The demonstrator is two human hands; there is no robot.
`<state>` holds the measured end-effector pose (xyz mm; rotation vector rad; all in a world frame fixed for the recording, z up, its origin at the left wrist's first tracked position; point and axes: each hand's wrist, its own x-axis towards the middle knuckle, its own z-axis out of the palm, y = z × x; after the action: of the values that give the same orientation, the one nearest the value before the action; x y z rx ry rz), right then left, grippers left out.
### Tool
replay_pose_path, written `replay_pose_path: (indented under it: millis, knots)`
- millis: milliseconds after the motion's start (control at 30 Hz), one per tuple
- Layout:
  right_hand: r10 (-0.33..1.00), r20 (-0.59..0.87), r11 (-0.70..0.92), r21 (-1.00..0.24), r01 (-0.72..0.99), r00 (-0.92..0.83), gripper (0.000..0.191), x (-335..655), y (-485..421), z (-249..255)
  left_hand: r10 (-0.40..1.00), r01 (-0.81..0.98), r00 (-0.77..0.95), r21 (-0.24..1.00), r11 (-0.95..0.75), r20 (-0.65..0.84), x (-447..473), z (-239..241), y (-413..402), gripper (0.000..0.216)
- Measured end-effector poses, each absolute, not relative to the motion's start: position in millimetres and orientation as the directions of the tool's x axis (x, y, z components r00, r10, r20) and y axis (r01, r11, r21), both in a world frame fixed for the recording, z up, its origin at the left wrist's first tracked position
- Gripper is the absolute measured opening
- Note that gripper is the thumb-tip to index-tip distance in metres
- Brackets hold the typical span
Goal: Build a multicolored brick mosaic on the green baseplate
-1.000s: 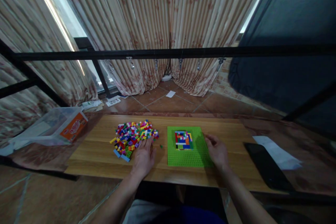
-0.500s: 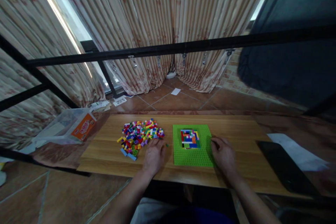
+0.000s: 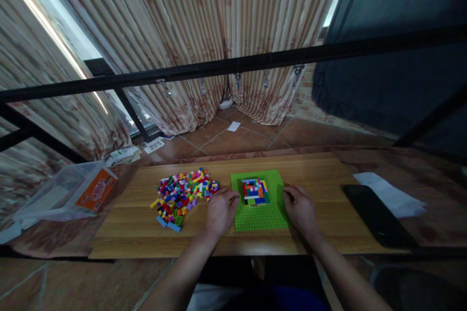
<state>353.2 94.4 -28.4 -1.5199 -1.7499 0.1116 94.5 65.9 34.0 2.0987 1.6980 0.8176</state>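
A green studded baseplate lies on the wooden board, carrying a flat, roughly square build of multicoloured bricks. At the plate's left edge is my left hand, thumb and forefinger pinched on what looks like a small dark green brick, mostly hidden by the fingertips. On the opposite side, my right hand has curled fingers against the plate's right edge. A heap of loose bricks in many colours spreads to the left of my left hand.
The wooden board holds a black flat device at its right end, beside white paper. A clear plastic box with an orange label stands off the left end. A black metal rail crosses beyond the board.
My left hand has moved right from beside the heap to the baseplate's left edge. The small green brick no longer shows on the board. My right hand stays at the plate; the view has shifted.
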Motion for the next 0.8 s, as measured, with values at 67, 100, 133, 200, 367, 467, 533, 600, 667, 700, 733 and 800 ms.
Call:
replay_pose_path:
  millis: [67, 100, 133, 200, 367, 467, 533, 600, 667, 700, 733, 800]
  knots:
    - [0.863, 0.503, 0.282, -0.545, 0.790, 0.039, 0.022, 353.1, 94.5, -28.2, 0.961, 0.776, 0.142, 0.577, -0.256, 0.236, 103.7, 40.1, 75.3, 0.012]
    - [0.862, 0.505, 0.285, -0.546, 0.788, 0.038, 0.022, 353.0, 94.4, -28.0, 0.959, 0.781, 0.151, 0.567, -0.264, 0.239, 107.8, 42.9, 79.9, 0.011]
    - [0.861, 0.507, 0.288, -0.546, 0.787, 0.036, 0.022, 352.9, 94.3, -27.7, 0.958, 0.786, 0.160, 0.555, -0.271, 0.239, 111.3, 45.2, 84.2, 0.011]
    - [0.859, 0.510, 0.289, -0.544, 0.788, 0.037, 0.022, 352.7, 94.1, -27.2, 0.956, 0.795, 0.181, 0.538, -0.279, 0.229, 116.8, 47.8, 91.5, 0.012]
    - [0.863, 0.503, 0.285, -0.548, 0.786, 0.038, 0.022, 353.3, 94.4, -27.0, 0.960, 0.809, 0.197, 0.521, -0.273, 0.197, 124.3, 46.3, 100.5, 0.010]
    - [0.864, 0.503, 0.287, -0.555, 0.781, 0.040, 0.023, 353.8, 94.8, -27.4, 0.966, 0.820, 0.188, 0.513, -0.254, 0.178, 126.8, 46.5, 102.3, 0.010]
    - [0.863, 0.504, 0.289, -0.560, 0.776, 0.043, 0.024, 353.7, 94.7, -27.3, 0.970, 0.827, 0.177, 0.509, -0.238, 0.166, 128.4, 47.5, 103.6, 0.009]
    - [0.861, 0.506, 0.287, -0.565, 0.773, 0.050, 0.024, 353.4, 94.4, -26.7, 0.975, 0.834, 0.158, 0.507, -0.218, 0.159, 130.2, 47.9, 105.0, 0.008]
    - [0.862, 0.504, 0.282, -0.565, 0.776, 0.053, 0.024, 352.9, 93.9, -25.8, 0.978, 0.839, 0.135, 0.507, -0.198, 0.159, 132.1, 47.2, 106.1, 0.008]
    - [0.864, 0.500, 0.281, -0.563, 0.777, 0.051, 0.024, 352.7, 93.7, -25.3, 0.980, 0.840, 0.123, 0.509, -0.188, 0.160, 133.1, 46.4, 106.3, 0.008]
    - [0.866, 0.497, 0.279, -0.563, 0.778, 0.049, 0.024, 352.5, 93.4, -24.8, 0.980, 0.839, 0.112, 0.513, -0.181, 0.162, 133.9, 45.6, 106.3, 0.008]
    - [0.869, 0.492, 0.273, -0.561, 0.781, 0.049, 0.025, 352.3, 93.1, -23.9, 0.982, 0.834, 0.093, 0.526, -0.168, 0.167, 134.9, 43.9, 105.3, 0.008]
